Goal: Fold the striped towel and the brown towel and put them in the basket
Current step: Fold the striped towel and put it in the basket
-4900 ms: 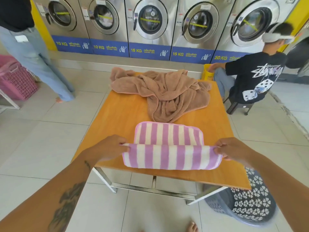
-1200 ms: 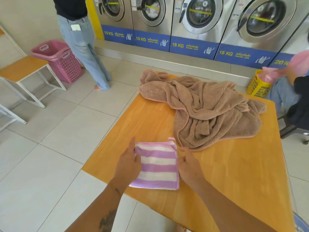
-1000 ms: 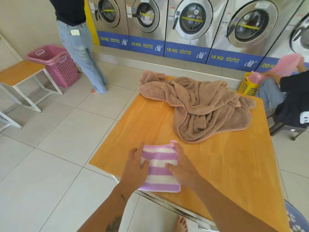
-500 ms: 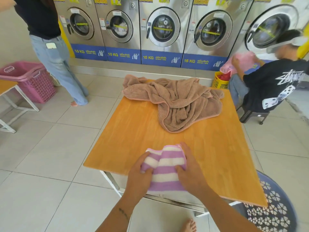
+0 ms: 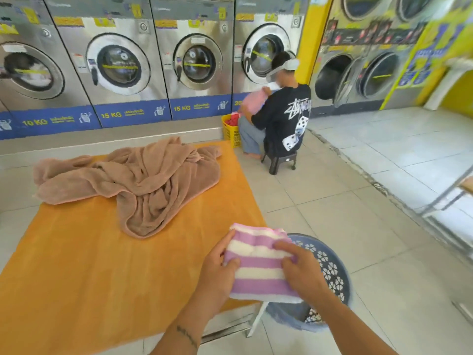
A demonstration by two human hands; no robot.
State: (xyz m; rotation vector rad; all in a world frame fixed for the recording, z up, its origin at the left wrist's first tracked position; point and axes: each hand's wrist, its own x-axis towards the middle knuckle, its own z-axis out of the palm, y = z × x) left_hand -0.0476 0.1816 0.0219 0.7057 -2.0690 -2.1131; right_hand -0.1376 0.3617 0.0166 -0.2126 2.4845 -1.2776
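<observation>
Status: the striped towel [image 5: 258, 265] is folded into a compact pad and held at the table's [image 5: 89, 265] right-hand near corner, partly over the rim of the grey-blue basket [image 5: 332, 262] that stands on the floor just beside that corner. We judge this to be the carry to the basket, with the towel not yet inside it.

Hands: the left hand [image 5: 217, 267] grips the pad's left edge and the right hand [image 5: 304, 274] grips its right edge, each with the thumb on top and the fingers hidden beneath. The hands are apart, with the towel's width between them. We cannot tell whether the pad touches the tabletop.

Left to do: lower the striped towel into the basket, then deal with the brown towel [image 5: 143, 180]. It lies in a crumpled heap across the far part of the table, one end hanging past the far left edge — it is wholly unfolded. By our estimate, less than half the task is done.

Surroundings: a row of washing machines [image 5: 120, 65] lines the far wall. A seated person [image 5: 281, 119] on a low stool [image 5: 280, 161] handles pink cloth beside a yellow crate [image 5: 231, 131], well apart from the basket.

Obstructions: we see none between towel and basket — only the table corner lies close to the path down. Most of the basket's inside is hidden behind the towel and the right arm.
</observation>
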